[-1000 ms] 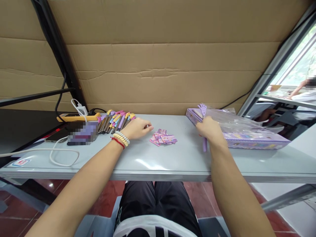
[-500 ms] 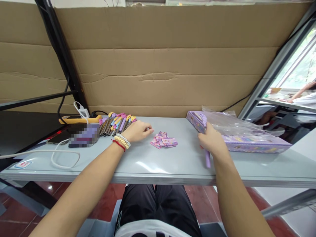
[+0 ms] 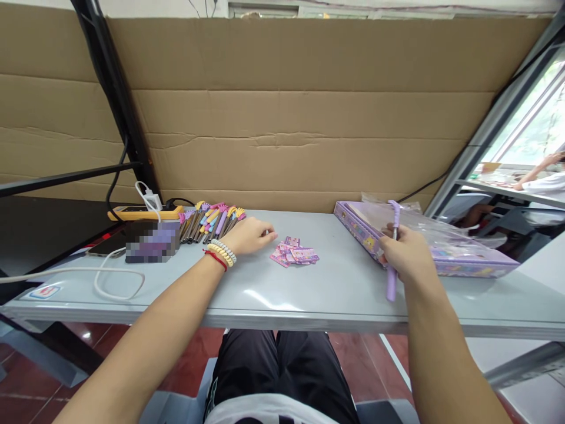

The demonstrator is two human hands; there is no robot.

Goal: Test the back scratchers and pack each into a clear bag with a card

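A small telescopic back scratcher [image 3: 391,284] with a purple handle, metal rod and curved purple head is upright in my right hand [image 3: 406,252], whose fingers are closed around its middle. It is in front of a purple printed box [image 3: 468,270]. My left hand [image 3: 251,235] rests on the table, fingers loosely bent and slightly apart from the thumb, with nothing visible in them. Just right of it lies a small pile of pink and purple printed cards [image 3: 294,253]. To its left, several similar scratchers [image 3: 210,222] with yellow, pink, blue and purple parts lie in a row.
Clear plastic film [image 3: 424,221] covers part of the box. At the left are a blurred-out purple item [image 3: 152,242], a yellow power strip [image 3: 121,213] and a white cable [image 3: 99,282]. A cardboard panel [image 3: 300,147] stands behind the grey table [image 3: 335,294]. Another person is at far right.
My right hand has moved right with the back scratcher, from the box's left corner to in front of the box, and the scratcher has turned. My left hand has stayed in place.
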